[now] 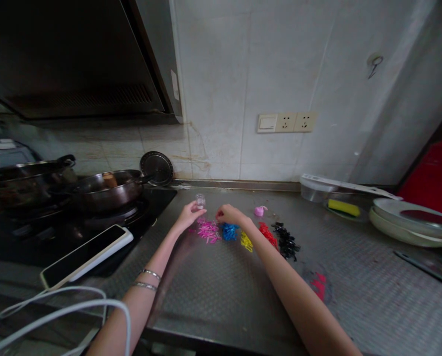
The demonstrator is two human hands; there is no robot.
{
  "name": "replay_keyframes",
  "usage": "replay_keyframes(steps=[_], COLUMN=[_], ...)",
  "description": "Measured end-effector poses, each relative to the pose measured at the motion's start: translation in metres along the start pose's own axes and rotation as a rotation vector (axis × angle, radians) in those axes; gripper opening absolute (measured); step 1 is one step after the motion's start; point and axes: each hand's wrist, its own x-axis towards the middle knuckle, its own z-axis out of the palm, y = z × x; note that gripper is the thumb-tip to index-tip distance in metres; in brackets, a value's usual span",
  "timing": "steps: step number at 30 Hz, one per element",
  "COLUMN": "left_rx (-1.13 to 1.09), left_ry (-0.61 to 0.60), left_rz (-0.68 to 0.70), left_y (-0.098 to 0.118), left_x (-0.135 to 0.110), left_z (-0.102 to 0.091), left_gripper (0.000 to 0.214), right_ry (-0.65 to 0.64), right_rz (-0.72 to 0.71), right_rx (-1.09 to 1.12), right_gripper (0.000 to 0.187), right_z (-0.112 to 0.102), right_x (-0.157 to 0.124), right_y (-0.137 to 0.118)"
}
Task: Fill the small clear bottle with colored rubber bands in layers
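Steadying the clear jar (200,199) clamped in the left hand (189,216) — between ten and eleven o'clock from the blue pieces (229,232) — should help the right hand (228,214), fingers bunched, any contents hidden.

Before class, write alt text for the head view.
The left hand holds a small clear jar; the right hand is near a blue pile in a row with pink, yellow, red and black piles of small pieces on a metal counter.
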Motion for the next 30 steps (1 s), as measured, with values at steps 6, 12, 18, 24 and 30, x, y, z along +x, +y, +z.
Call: replay_keyframes(steps=[6,12,18,24,30], left_rx=[-0.021,-0.041,-0.051,-0.045,-0.025], left_ry=[0.002,-0.005,-0.007,0.007,0.004], left_rz=[-0.033,-0.015,-0.01,-0.021,-0.016], left_y=[0.001,0.0,0.0,0.001,-0.003], left_x=[-0.001,-0.002,-0.002,-0.003,-0.002], left_z=[0.0,0.001,0.0,0.001,0.001], left_gripper=[0.039,0.042,0.041,0.04,0.041], right_ry=[0.157,0.135,0.078,0.072,0.08], right_rz=[0.094,0.16,0.113,0.125,0.166], right_rx=[0.141,0.038,-0.066,-0.103,-0.114], right_gripper=[0.022,0.022,0.022,0.02,0.026], right_z=[0.006,0.01,0.011,0.012,0.013], right_x=[0.005,0.0,-0.001,-0.002,-0.001], right_y=[0.006,0.002,-0.006,-0.006,-0.007])
